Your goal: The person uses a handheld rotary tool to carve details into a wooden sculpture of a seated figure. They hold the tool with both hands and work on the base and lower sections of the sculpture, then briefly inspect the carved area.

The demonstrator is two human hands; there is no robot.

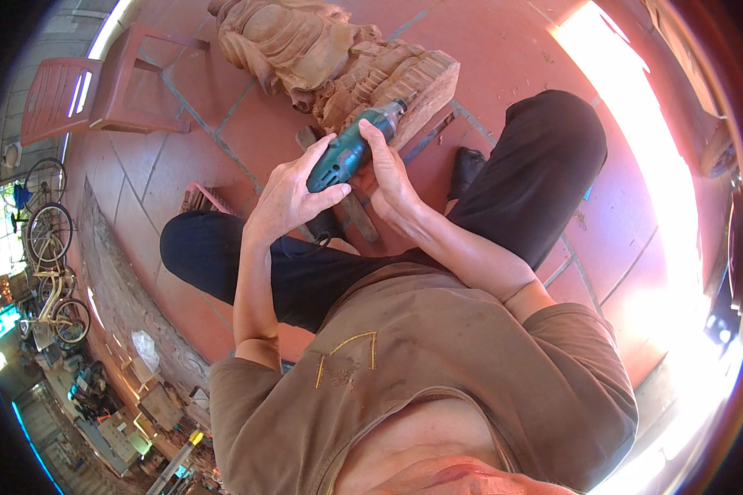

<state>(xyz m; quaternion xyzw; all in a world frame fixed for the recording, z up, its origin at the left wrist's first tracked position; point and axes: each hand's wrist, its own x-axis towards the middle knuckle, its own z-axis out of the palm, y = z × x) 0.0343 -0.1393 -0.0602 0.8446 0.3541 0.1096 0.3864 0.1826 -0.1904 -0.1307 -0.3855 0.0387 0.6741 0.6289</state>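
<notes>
A teal die grinder [338, 162] is held between both of my hands above my crossed legs, its dark nose tilted up and to the right. My left hand [282, 200] is wrapped round the rear of its body. Closer to the nose, my right hand [388, 175] grips the body with the thumb on top; its other fingers are partly hidden. Just beyond the grinder lies a carved wooden statue [326, 62] on its side, its flat base [433, 95] facing right. The grinder's nose overlaps the base's near edge; I cannot tell whether they touch.
Under the statue and my hands, a wooden batten [360, 219] rests on the red tiled floor [504, 49]. A reddish-brown plastic chair [124, 95] stands at the far left. Bicycles [49, 235] and a cluttered work area [99, 412] lie further left. Bright sunlight falls on the right.
</notes>
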